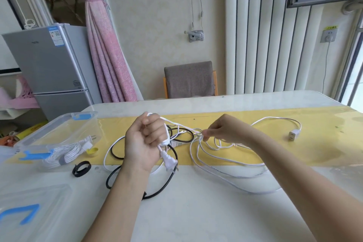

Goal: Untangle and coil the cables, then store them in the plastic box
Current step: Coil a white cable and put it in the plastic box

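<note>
**Cable Coiling: Hand Status**

I read the left hand (146,139) clenched round turns of the thin white cable (166,138), its plug (169,161) hanging below. The right hand (222,129) pinches a strand alongside. Loose loops lie on the pale surface (196,212); the clear plastic box (59,129) sits left.

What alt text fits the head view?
A person's left hand grips a white cable wound round it, plug dangling, while the right hand pinches its tangled strands above a table. A black cable lies looped beneath; a clear plastic box at left holds a coiled cable.
</note>
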